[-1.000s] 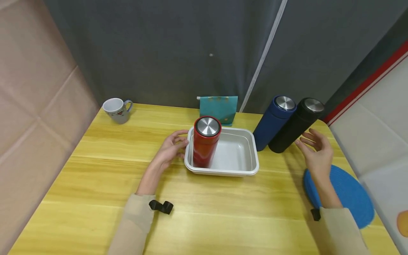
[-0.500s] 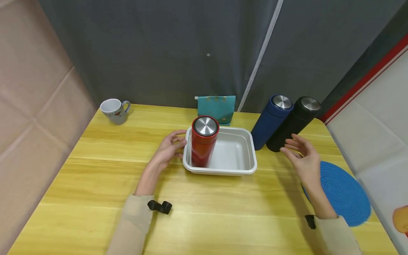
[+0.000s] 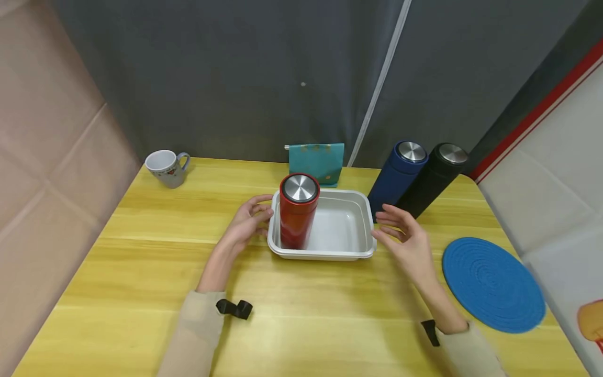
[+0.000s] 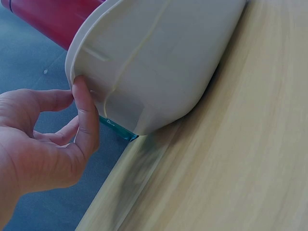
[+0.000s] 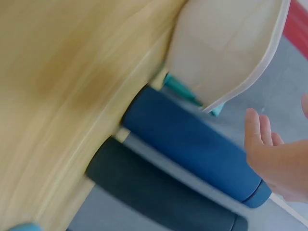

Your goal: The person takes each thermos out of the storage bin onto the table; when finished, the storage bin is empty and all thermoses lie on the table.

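Observation:
A red thermos (image 3: pixel 299 220) with a steel-topped lid stands upright at the left end of a white plastic tray (image 3: pixel 346 255). My left hand (image 3: pixel 247 222) is at the tray's left end. In the left wrist view its fingertips (image 4: pixel 84 89) touch the outer side just under the rim. My right hand (image 3: pixel 407 246) hovers by the tray's right end with bent, spread fingers and nothing in them. In the right wrist view a gap shows between those fingers and the tray wall (image 5: pixel 216 53). Just behind this hand stand a blue thermos (image 3: pixel 395 175) and a black thermos (image 3: pixel 431 183).
A teal folded-top packet (image 3: pixel 316 163) stands behind the tray, against the grey curtain (image 3: pixel 212 78). At the back left of the wooden table (image 3: pixel 301 319) is a patterned mug (image 3: pixel 169 168). A round blue woven placemat (image 3: pixel 494 285) lies at the right edge.
My right hand has moved left from beside the black thermos, past the blue one's base, to the tray's right end. The placemat is now uncovered. My left hand stays at the rim.

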The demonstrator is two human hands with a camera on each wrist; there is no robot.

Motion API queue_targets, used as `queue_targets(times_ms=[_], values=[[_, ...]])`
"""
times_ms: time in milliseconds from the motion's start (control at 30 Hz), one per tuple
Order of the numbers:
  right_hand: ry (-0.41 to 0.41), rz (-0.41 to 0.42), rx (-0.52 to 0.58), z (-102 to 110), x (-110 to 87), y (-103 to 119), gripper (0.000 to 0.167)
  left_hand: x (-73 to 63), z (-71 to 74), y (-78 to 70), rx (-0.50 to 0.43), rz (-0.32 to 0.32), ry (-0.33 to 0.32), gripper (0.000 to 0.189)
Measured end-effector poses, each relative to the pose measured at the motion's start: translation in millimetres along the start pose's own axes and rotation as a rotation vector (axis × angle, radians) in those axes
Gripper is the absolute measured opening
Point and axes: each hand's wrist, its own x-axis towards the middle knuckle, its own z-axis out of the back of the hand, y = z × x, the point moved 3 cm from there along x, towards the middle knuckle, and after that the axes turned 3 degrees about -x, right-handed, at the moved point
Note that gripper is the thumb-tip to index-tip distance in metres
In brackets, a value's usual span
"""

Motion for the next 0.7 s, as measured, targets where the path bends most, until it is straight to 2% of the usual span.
queue_targets(times_ms=[533,700], values=[[0.181,-0.012,0.161,-62.9,12.3,28.0,0.058,0.3,1.8,1.1,-0.005,-0.006,0.005,0.043],[0.216,0.024,0.17,-85.0,14.3,31.5,0.06,-0.2,1.6,1.1,-0.022,-0.009,0.008,0.043]])
